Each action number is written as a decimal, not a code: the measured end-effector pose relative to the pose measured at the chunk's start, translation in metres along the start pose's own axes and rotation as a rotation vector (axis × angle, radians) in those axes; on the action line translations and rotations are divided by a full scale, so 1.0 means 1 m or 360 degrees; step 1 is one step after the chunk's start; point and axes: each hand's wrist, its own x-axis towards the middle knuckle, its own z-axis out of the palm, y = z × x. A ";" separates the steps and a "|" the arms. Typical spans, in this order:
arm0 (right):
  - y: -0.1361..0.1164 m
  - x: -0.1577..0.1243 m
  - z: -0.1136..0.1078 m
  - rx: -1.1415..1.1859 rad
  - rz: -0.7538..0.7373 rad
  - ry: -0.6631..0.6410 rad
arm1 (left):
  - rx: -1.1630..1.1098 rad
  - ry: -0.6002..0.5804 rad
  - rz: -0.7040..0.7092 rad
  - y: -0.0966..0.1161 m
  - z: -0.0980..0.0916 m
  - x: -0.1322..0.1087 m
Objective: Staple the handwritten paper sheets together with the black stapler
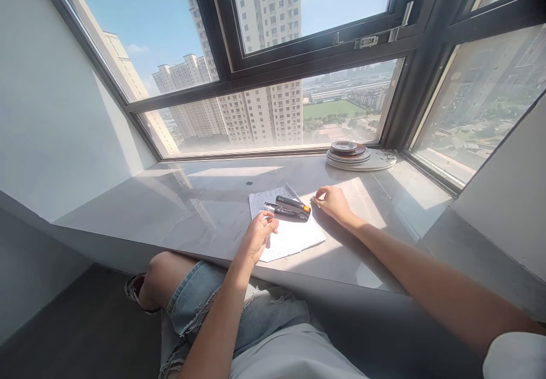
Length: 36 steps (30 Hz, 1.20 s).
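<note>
A white printed sheet of paper (290, 232) lies on the grey stone windowsill (205, 197). On its far part rests a black stapler (291, 206) with an orange end. My left hand (258, 235) hovers over the sheet's near left corner, fingers curled together, thumb and forefinger pinched close to the stapler's left end. My right hand (333, 202) rests on the sill just right of the stapler, fingers curled and pinched on something small I cannot make out.
A stack of round plates (359, 157) sits at the back right by the window frame. A tiny dark object (249, 183) lies on the sill behind the paper. My knee in torn denim shorts (200, 299) is below the sill's front edge.
</note>
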 end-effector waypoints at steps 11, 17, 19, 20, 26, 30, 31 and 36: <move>0.003 0.003 0.012 -0.0018 -0.0028 -0.0076 | 0.0101 -0.0067 -0.0055 0.011 0.006 -0.006; 0.000 0.001 0.011 0.0167 0.0010 -0.0199 | 0.0100 -0.0092 -0.0049 0.009 0.007 -0.005; -0.001 0.000 0.010 0.0134 -0.0041 -0.0189 | 0.0052 -0.0071 -0.0062 0.008 0.006 -0.003; -0.002 0.000 0.010 0.0112 -0.0064 -0.0188 | 0.0015 -0.0048 -0.0065 0.009 0.005 -0.002; -0.003 0.002 0.009 0.0013 -0.0113 -0.0276 | -0.0067 0.0199 0.0157 0.038 -0.019 0.014; -0.004 0.000 0.010 0.0096 -0.0119 -0.0239 | 0.0724 0.0552 0.0410 0.066 -0.060 0.057; -0.005 -0.001 0.010 0.0135 -0.0104 -0.0200 | 0.1052 0.0602 0.0394 0.070 -0.071 0.072; -0.017 -0.005 0.010 0.0273 -0.0106 -0.0075 | 0.2157 0.0364 0.0247 0.059 -0.111 0.143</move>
